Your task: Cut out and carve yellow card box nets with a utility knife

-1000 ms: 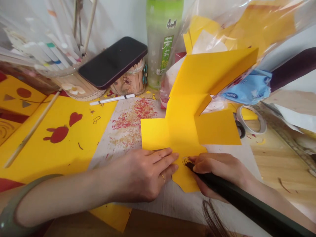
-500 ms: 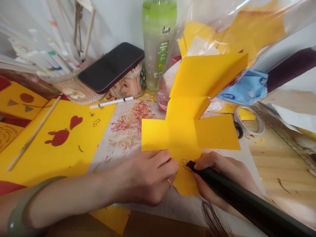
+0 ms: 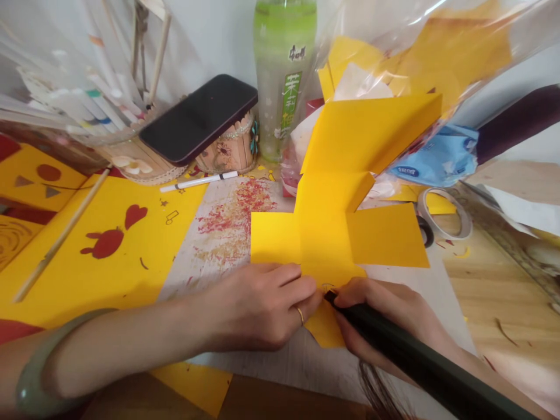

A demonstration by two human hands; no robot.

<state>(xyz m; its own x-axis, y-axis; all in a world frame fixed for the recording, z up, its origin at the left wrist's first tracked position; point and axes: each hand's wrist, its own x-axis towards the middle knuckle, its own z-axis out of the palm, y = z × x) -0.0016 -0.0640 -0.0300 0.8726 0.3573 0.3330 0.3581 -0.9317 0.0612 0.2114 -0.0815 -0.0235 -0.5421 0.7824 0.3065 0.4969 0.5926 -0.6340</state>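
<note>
Long black tool [image 3: 394, 341] held to lower flap of yellow card cutout [image 3: 326, 233], on pale sheet [image 3: 266, 370].
Right hand [image 3: 389, 303] with fingers closed round tool near its tip, beside curved dark line; left hand [image 3: 271, 303] over flap's left edge, fingers bent and together, cannot tell whether pinching. Side flaps out left and right, far panels angled up before clear plastic bag [image 3: 389, 58]. Pale sheet smeared red and gold, on wooden surface [image 3: 516, 277] with small scraps at right. Near right flap, tape roll [image 3: 467, 224]. To left, yellow sheet [image 3: 131, 291] with red shapes, wooden stick [image 3: 61, 235] across it. Behind: phone [image 3: 201, 119] atop decorated pots [image 3: 238, 146], green-topped bottle [image 3: 284, 81], blue packet [image 3: 437, 157] at right. Pale wall [image 3: 210, 35] at back.
</note>
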